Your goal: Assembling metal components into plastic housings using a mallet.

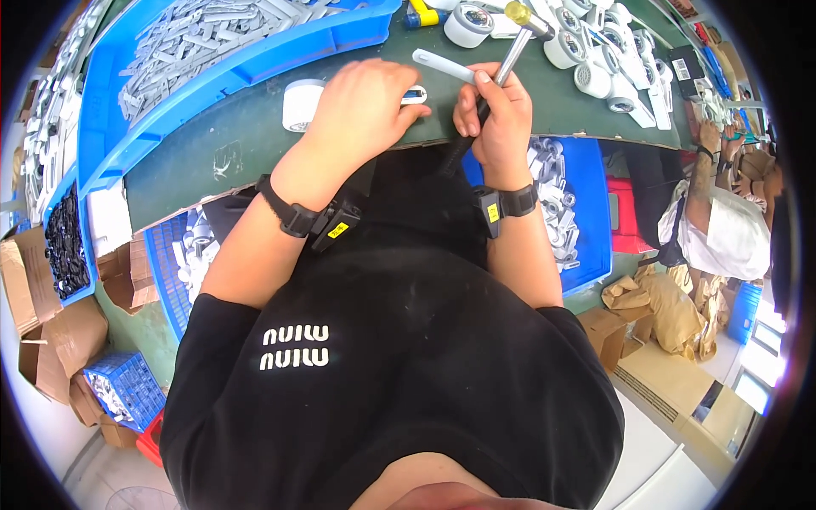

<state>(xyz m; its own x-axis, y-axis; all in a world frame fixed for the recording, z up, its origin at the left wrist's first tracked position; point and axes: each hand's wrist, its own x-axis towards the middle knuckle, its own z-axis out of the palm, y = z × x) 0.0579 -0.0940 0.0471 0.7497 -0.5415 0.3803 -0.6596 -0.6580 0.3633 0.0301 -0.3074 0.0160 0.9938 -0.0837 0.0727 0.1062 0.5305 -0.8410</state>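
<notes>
My left hand [361,102] is closed over a white round-headed device [300,105] that lies on the green tabletop. The drum-shaped head shows left of my fingers, and the open slotted handle end sticks out on their right; the middle is hidden under the hand. My right hand [501,115] grips a hammer [511,61] by its dark handle, with its yellow-tipped head up and away from me. Between the thumb and fingers of that same hand is a flat, light-grey strip [444,65], pointing left above the device.
A blue tray [229,72] of grey strips stands at the far left. Several white devices [564,49] lie at the far right, near a yellow tool [422,14]. Blue bins [595,212] of white parts sit below the green table [221,161]. Another person [714,212] works at right.
</notes>
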